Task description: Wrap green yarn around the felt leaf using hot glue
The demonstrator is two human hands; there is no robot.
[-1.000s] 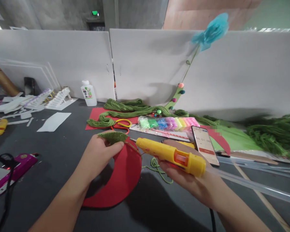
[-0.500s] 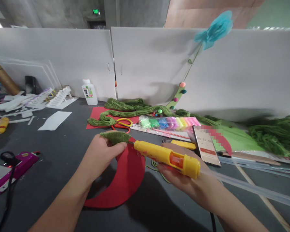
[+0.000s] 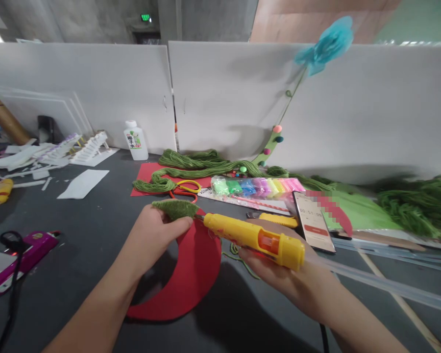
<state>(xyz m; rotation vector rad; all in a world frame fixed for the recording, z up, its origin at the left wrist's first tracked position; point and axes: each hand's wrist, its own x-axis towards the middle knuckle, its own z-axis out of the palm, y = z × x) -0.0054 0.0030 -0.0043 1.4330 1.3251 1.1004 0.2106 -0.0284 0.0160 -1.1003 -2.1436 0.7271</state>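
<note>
A red crescent cutout (image 3: 196,274) hangs from my left hand (image 3: 158,238), which is closed on its upper tip. Green yarn (image 3: 178,209) covers that tip, ending in a point at the far left. In my right hand (image 3: 275,264) is a yellow hot glue gun (image 3: 253,238), gripped from below and tilted down to the right. Its metal nozzle meets the edge where the green yarn stops and the red begins. A long clear glue stick (image 3: 382,284) sticks out of its back end. Behind the cutout, a thin green yarn strand (image 3: 242,260) lies on the table.
Beyond my hands lie scissors (image 3: 185,189), green yarn skeins (image 3: 206,164), bagged coloured clay (image 3: 257,186), a yellow utility knife (image 3: 277,219) and a phone (image 3: 313,220). A white bottle (image 3: 135,141) stands near the partition (image 3: 95,73). At left sits a magenta glue gun (image 3: 25,260).
Almost nothing differs. The lower part of the red crescent has shifted very slightly; both hands and the glue gun hold the same position.
</note>
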